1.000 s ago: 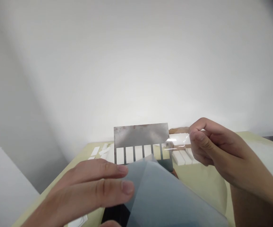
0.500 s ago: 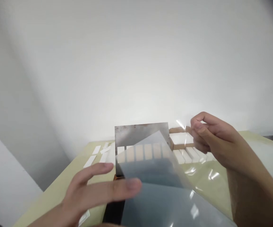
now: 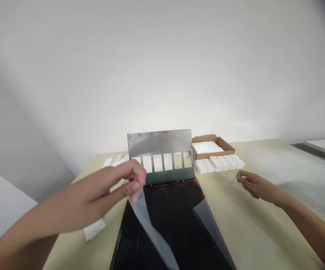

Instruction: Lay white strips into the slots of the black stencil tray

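Note:
My left hand (image 3: 137, 178) is closed in a pinch on the corner of a translucent plastic sheet (image 3: 152, 232), which hangs from it as a bent strip over a black flat board (image 3: 168, 210). A second sheet corner (image 3: 207, 215) shows at the board's right side; whether it belongs to the same sheet I cannot tell. At the board's far end an upright metal plate (image 3: 162, 140) with a row of rectangular windows stands on hinges. My right hand (image 3: 250, 183) hovers to the right of the board with its fingers curled in; whether anything is between them is hidden.
Behind, to the right, lies a row of white blocks (image 3: 220, 164) before an open cardboard box (image 3: 229, 146) with white pieces inside. White slips (image 3: 107, 162) and a small white stack (image 3: 94, 229) lie left on the yellow-green table (image 3: 252, 225). A wall rises behind.
My left hand has closed on the translucent sheet and lifted it, uncovering the black board. My right hand has moved lower and farther right, and the shiny clear film beneath it no longer shows.

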A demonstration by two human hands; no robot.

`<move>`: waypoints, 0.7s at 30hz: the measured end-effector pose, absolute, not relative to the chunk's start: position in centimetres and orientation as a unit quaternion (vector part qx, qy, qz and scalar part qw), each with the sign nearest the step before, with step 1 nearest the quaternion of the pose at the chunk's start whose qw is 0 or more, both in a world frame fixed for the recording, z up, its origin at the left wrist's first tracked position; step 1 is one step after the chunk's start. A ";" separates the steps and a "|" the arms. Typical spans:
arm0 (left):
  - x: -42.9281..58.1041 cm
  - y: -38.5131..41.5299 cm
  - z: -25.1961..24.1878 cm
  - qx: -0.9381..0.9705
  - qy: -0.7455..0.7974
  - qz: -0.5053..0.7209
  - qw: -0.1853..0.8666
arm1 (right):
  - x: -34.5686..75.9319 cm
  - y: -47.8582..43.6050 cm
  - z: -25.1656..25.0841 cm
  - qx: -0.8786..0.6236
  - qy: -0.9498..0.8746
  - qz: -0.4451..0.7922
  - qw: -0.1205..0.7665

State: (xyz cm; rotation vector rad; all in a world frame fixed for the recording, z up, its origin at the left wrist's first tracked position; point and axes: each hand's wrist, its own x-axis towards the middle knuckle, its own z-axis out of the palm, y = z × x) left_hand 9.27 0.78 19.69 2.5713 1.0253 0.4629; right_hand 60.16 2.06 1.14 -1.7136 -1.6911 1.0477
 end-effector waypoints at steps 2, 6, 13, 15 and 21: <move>9.8 2.1 20.5 0.893 0.376 0.111 0.220 | 61.4 1.3 -1.0 -0.653 -0.626 0.364 0.222; 9.7 3.9 20.8 0.898 0.400 0.111 0.143 | 63.3 0.8 -2.7 -0.681 -0.646 0.288 0.189; 8.4 1.9 17.2 0.910 0.376 0.162 -0.069 | 64.2 1.0 -2.5 -0.720 -0.647 0.186 0.169; 8.7 -0.3 14.7 0.924 0.323 0.146 -0.145 | 63.5 0.8 -2.2 -0.713 -0.661 0.160 0.172; 9.8 -7.4 6.8 0.958 0.233 0.085 -0.142 | 55.8 -1.6 1.2 -0.637 -0.737 0.142 0.177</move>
